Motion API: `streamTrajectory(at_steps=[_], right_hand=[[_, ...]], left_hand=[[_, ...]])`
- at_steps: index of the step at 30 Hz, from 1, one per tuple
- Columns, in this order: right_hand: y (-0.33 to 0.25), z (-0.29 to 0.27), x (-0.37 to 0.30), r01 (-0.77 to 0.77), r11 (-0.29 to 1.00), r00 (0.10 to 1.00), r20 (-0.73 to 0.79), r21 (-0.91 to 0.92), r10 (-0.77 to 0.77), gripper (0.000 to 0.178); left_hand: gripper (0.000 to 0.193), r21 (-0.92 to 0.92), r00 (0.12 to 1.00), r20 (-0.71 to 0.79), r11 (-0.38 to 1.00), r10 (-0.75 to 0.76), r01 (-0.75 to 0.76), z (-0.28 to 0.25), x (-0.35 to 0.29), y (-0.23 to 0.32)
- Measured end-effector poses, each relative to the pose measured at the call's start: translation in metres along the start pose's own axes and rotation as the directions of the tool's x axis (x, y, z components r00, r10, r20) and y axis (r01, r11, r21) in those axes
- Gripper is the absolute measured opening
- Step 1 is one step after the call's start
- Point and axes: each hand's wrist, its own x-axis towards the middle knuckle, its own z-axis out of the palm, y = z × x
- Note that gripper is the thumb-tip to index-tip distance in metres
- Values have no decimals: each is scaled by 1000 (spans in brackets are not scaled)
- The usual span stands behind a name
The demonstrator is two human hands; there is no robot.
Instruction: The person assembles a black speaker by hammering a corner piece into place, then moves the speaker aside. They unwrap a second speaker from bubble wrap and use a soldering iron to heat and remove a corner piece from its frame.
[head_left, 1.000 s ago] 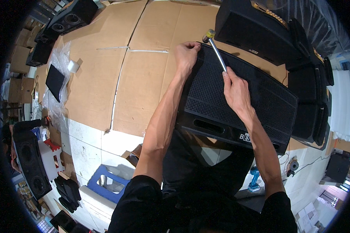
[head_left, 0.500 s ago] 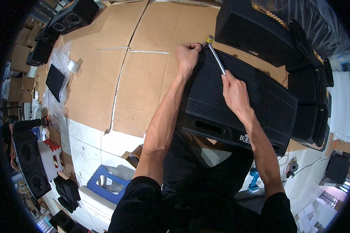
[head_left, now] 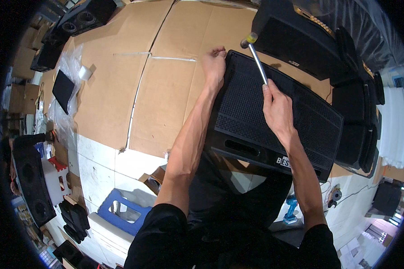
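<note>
A black speaker cabinet (head_left: pixel 251 96) with a mesh grille lies tilted in front of me, over my legs. In my right hand (head_left: pixel 279 107) is a mallet (head_left: pixel 257 62) with a shiny metal handle. Its yellow-and-dark head is raised above the cabinet's far edge, clear of the grille. My left hand (head_left: pixel 214 67) is beside the cabinet's far left corner, its fingers curled together. Whatever those fingers may hold is too small or hidden to make out.
Large black speakers (head_left: pixel 296 40) stand close at the far right. Flattened cardboard (head_left: pixel 166 103) covers the floor to the left. A blue-and-white foam piece (head_left: pixel 121 210) lies at lower left, and a teal power drill (head_left: pixel 291 208) stands by my right forearm.
The mallet has risen off the cabinet's corner and shifted right with my right hand. My left hand has drawn slightly left, away from the corner.
</note>
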Motion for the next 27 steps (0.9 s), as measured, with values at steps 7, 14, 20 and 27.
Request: streamTrajectory(at_steps=[7,14,20,27], right_hand=[[18,12,-3,136,990,991,14,-32,-136,36],[14,4,-9,-81,997,997,-2,-18,81,40],[20,-2,-16,-64,998,998,-2,7,64,39],[26,-5,-20,-95,995,995,-15,31,96,37]], left_hand=[[25,54,997,22,996,-73,72,2,-1,2],[17,454,977,81,866,195,-210,8,-19,15],[15,648,876,233,604,423,-464,12,-26,12],[16,707,857,226,527,463,-471,19,-29,11]])
